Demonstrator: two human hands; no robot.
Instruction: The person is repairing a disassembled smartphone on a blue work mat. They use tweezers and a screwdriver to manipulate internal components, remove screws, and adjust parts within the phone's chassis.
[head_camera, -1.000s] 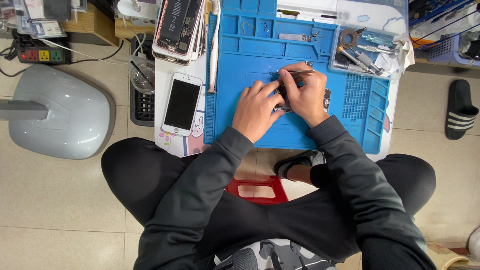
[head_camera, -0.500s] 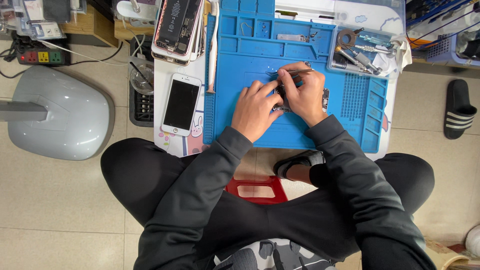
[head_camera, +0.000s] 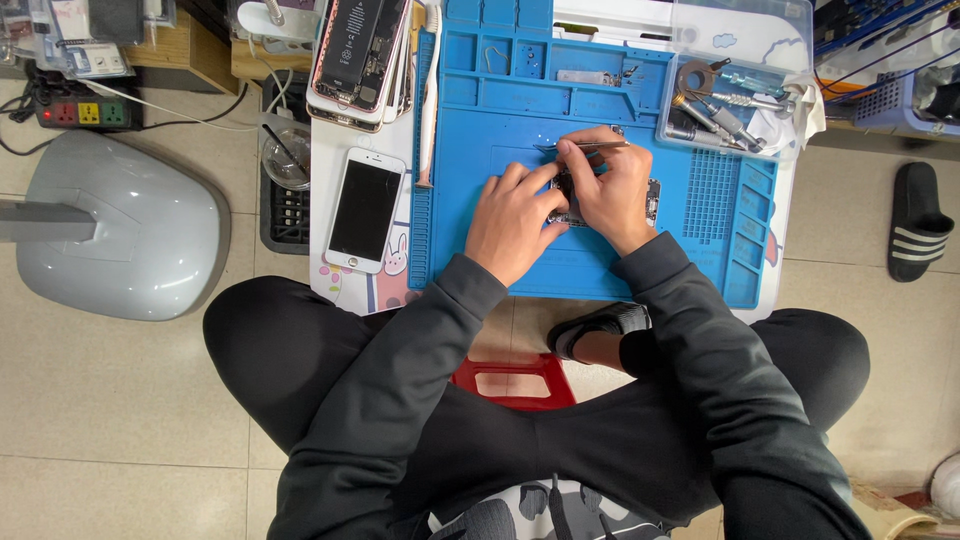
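Opened phone (head_camera: 650, 203): centre of blue mat (head_camera: 500, 100), long axis toward its far edge. Left hand (head_camera: 510, 222) fingers pinch its left side; right hand (head_camera: 612, 190) directly over, gripping tweezers (head_camera: 585, 146), nearer.

Two hands (head_camera: 515, 220) (head_camera: 610, 190), one white phone (head_camera: 365, 212), one blue mat (head_camera: 500, 110).
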